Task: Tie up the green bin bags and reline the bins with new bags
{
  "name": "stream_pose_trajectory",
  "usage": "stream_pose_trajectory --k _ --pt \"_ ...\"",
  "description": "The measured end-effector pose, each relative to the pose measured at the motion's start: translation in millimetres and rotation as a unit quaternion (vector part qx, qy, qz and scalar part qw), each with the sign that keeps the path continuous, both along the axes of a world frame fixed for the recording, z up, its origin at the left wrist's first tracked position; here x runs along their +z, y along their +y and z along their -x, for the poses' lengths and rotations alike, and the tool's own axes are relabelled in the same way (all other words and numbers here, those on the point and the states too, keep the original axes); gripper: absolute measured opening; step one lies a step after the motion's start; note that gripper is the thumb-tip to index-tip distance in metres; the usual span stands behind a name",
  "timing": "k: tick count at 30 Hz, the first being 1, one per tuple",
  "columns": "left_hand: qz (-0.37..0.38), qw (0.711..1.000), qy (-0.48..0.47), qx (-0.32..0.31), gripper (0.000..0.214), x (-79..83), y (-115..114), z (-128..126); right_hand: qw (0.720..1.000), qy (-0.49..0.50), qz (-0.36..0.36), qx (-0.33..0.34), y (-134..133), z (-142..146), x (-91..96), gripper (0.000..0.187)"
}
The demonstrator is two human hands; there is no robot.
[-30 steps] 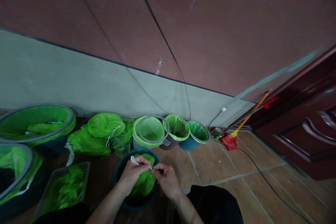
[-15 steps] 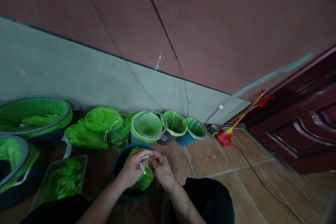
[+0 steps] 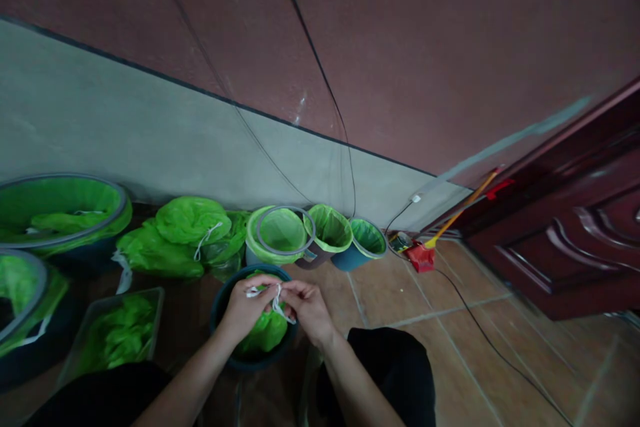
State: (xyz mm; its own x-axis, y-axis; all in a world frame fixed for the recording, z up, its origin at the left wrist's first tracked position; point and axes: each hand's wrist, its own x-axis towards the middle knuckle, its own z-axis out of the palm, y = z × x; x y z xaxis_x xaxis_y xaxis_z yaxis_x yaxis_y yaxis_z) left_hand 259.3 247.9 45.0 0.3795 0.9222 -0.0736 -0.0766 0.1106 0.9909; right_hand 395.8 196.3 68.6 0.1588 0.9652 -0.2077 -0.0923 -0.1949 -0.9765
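A dark blue-green bin [image 3: 218, 307] stands on the floor between my knees, with a gathered green trash bag [image 3: 267, 333] inside it. Above the bag, my left hand [image 3: 247, 307] pinches a white drawstring [image 3: 277, 300] of that bag. Close against it, my right hand [image 3: 311, 310] grips the same drawstring between thumb and fingers. Loops and ends of the string hang out around both sets of fingertips. My fingers partly cover the bag's neck, so I cannot tell whether there is a knot.
Lined bins [image 3: 280, 230] stand along the wall, some with loose grey rings. Tied green bags [image 3: 193, 220] lie left of them, near a clear tub [image 3: 157, 327] of green bags. Large lined bins [image 3: 123, 200] are far left. A red dustpan [image 3: 421, 257] and a cable [image 3: 470, 310] lie right.
My hands have come together over the bag's neck, and the white string is now drawn between both sets of fingers. The view has shifted slightly.
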Motion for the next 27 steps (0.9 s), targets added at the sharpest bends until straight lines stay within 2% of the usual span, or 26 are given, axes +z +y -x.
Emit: stream_pose_trajectory --k 5,8,11,14,17,22,24,27 --pt "0.055 0.997 -0.035 -0.04 0.023 11.3 1 3 0.999 0.011 0.019 0.032 -2 -6 4.5 0.037" --pt "0.044 0.996 -0.038 -0.066 0.024 12.4 1 5 0.999 -0.021 0.008 0.031 1 -8 3.0 0.034" --pt "0.022 0.998 -0.019 -0.054 0.023 8.6 1 5 0.995 -0.093 -0.012 0.024 3 -9 -2.5 0.027" --pt "0.007 1.0 0.002 -0.026 0.023 1.4 2 3 0.982 -0.186 -0.029 0.019 2 -11 -8.1 0.019" --pt "-0.003 1.0 0.012 -0.024 0.027 -5.3 3 1 0.964 -0.261 -0.04 0.005 0 -14 -12.9 0.014" --pt "-0.044 0.997 0.054 -0.035 0.03 -5.3 1 -1 0.923 -0.375 -0.05 -0.068 2 -15 -26.5 0.011" --pt "-0.034 0.998 0.053 -0.022 0.03 -2.4 1 -1 0.923 -0.371 -0.043 -0.095 4 -15 -34.0 0.013" --pt "0.005 1.0 0.025 -0.003 0.03 0.4 3 1 0.95 -0.296 -0.035 -0.095 1 -16 -45.5 0.013"
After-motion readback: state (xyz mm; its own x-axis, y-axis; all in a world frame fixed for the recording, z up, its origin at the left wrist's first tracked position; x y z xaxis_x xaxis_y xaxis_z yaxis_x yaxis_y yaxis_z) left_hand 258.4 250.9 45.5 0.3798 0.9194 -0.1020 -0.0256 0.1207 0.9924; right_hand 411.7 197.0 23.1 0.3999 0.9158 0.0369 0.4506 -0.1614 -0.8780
